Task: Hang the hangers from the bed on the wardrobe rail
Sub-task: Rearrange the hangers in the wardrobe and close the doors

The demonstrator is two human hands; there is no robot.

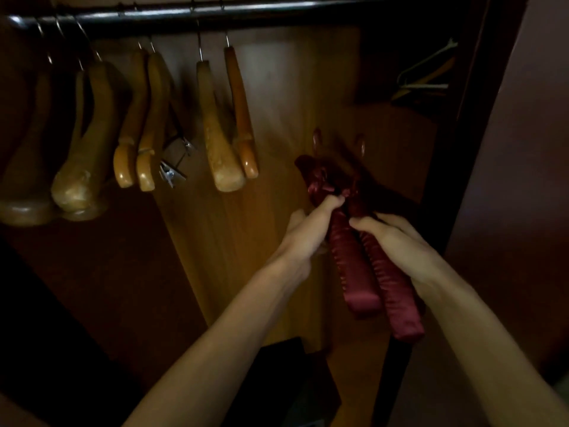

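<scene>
Padded burgundy satin hangers [366, 263], two of them side by side, sit below the wardrobe rail [197, 12] and right of the hanging row, and I've got both in hand. My left hand [311, 232] curls around the left one near its gathered bow, my right hand [397, 241] grips the right one along its padded arm, and their hooks point up toward the wooden back panel [277, 87], blurred. On the rail I see wooden hangers [221, 131] hanging in pairs, one with metal clips [172, 172], and more hangers [428, 78] lie on a dim shelf at right.
</scene>
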